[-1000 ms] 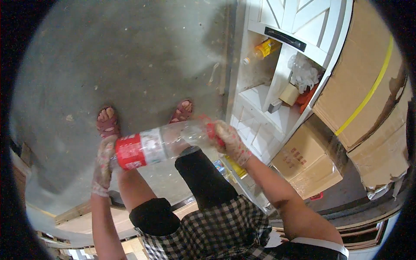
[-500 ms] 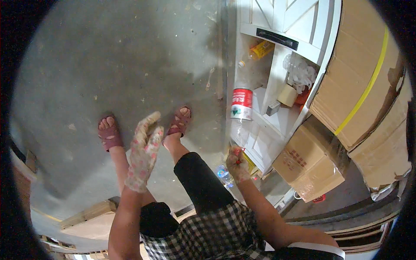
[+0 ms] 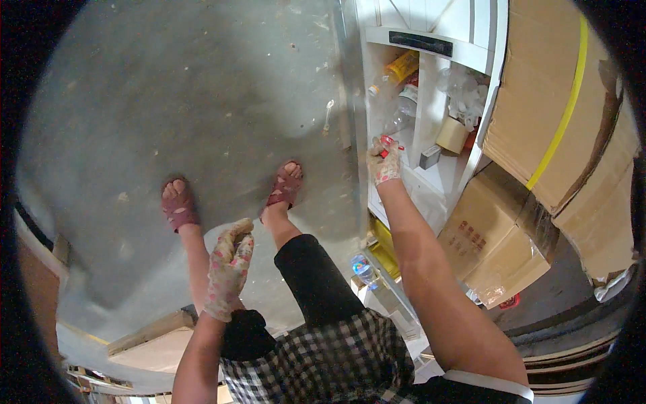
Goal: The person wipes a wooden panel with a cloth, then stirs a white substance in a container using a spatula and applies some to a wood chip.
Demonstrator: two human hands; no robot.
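Black-and-white checked cloth spreads nearest, over the lap. Beyond it the left hand, in a thin, wrinkled glove with pink spots, hangs over the floor, fingers loosely bent and nothing visible in them; probably one hand is enough for the light load. The right hand, gloved alike, reaches to the open white cabinet, its fingers curled round red plastic at the neck end of a clear bottle. That slim end likely gives the surest hold and leaves the broad, glossy body free to lie inside the left compartment. Deeper in lies a yellow-labelled bottle, slanting, perhaps because it suits the narrow space. Across the flat divider sit a smooth tan roll, a small grey box and crumpled clear plastic.
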